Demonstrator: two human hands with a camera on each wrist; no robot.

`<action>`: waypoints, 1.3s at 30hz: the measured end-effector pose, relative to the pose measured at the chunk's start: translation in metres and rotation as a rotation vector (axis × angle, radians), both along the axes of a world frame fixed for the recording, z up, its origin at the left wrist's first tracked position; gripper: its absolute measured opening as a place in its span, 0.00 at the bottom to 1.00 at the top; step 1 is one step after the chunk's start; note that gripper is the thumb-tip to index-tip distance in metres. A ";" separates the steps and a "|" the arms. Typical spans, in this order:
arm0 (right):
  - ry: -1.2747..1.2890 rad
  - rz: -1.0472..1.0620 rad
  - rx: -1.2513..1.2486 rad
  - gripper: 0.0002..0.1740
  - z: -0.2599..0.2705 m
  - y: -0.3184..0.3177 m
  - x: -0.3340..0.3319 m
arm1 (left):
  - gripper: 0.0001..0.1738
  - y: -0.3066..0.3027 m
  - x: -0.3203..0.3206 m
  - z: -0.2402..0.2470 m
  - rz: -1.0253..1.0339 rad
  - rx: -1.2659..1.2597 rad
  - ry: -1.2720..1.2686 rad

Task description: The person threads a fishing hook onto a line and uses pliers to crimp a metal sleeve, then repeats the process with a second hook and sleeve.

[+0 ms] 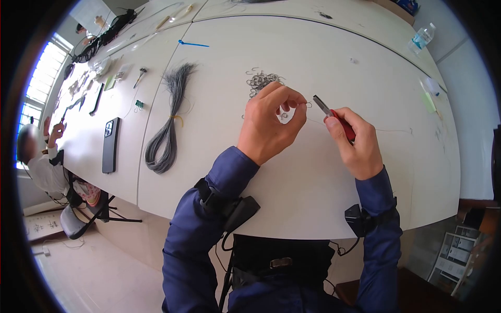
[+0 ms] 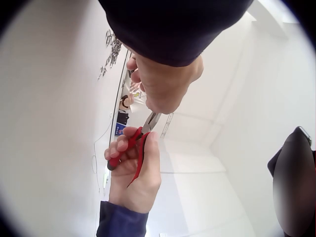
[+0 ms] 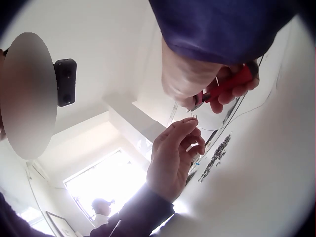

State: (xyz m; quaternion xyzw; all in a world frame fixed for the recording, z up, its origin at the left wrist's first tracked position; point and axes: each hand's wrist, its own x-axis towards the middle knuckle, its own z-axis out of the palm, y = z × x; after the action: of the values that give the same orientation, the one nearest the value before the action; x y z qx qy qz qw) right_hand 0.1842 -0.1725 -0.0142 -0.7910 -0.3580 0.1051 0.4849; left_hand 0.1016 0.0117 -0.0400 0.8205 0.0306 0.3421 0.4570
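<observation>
Between thumb and forefinger my left hand [image 1: 271,122] pinches a small bent wire hook [image 1: 309,104], whose loop also shows above the fingertips in the right wrist view. My right hand [image 1: 360,148] grips pliers [image 2: 146,129] with red handles, their metal nose pointing toward the pinched hook and a short gap away. A fine wire [image 3: 242,114] trails from the left fingertips across the tabletop. Behind the left hand lies a pile of dark bent wire hooks [image 1: 263,81], partly covered by that hand.
A tied bundle of grey wire [image 1: 177,99] lies left of my hands, with a phone [image 1: 110,146] farther left. Beyond are a blue cable tie [image 1: 194,44] and a green binder clip [image 1: 139,105]. A plastic bottle [image 1: 421,39] stands far right. Another person sits at the table's left.
</observation>
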 end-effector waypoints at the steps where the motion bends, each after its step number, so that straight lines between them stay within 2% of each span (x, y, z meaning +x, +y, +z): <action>1: -0.005 0.005 -0.016 0.19 0.000 0.000 0.000 | 0.02 0.000 0.000 0.000 0.011 -0.012 0.005; 31: -0.053 -0.047 -0.094 0.20 0.004 0.000 -0.006 | 0.04 0.000 0.000 -0.001 -0.005 -0.054 0.073; 37: -0.046 -0.060 -0.071 0.20 0.003 0.003 -0.010 | 0.04 -0.004 0.002 -0.001 0.031 -0.154 0.039; 39: -0.020 -0.063 -0.077 0.20 0.004 0.004 -0.010 | 0.04 -0.003 0.001 0.000 0.023 -0.173 0.099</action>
State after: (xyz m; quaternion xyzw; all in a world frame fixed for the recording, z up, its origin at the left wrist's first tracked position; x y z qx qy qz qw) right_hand 0.1737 -0.1689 -0.0106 -0.8210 -0.3336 0.0955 0.4534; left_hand 0.1022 0.0084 -0.0404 0.7935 0.0921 0.3025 0.5200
